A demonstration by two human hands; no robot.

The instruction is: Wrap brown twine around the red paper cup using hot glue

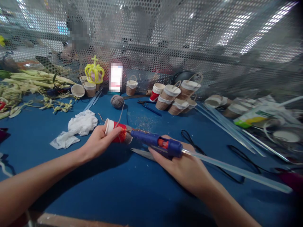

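Note:
My left hand [101,142] is closed around a red paper cup [121,133] tipped on its side, its white rim toward the left. Grey twine is wound about the cup's base end, and a strand runs up from it to a ball of grey twine [117,101] on the table. In my right hand [177,162] is a blue hot glue gun [148,138] with a long clear glue stick [236,168] out of its back. The gun's nozzle meets the twine-wrapped end of the cup. Beneath the gun lie scissors [143,154], partly hidden by my right hand.
Twine-wrapped cups [170,91] with handles are stacked at the back right, near pliers [151,108]. Crumpled white cloth [82,123] lies left. Glue sticks [227,129] and a black cord [213,164] are on the right. A perforated metal screen [151,34] stands behind.

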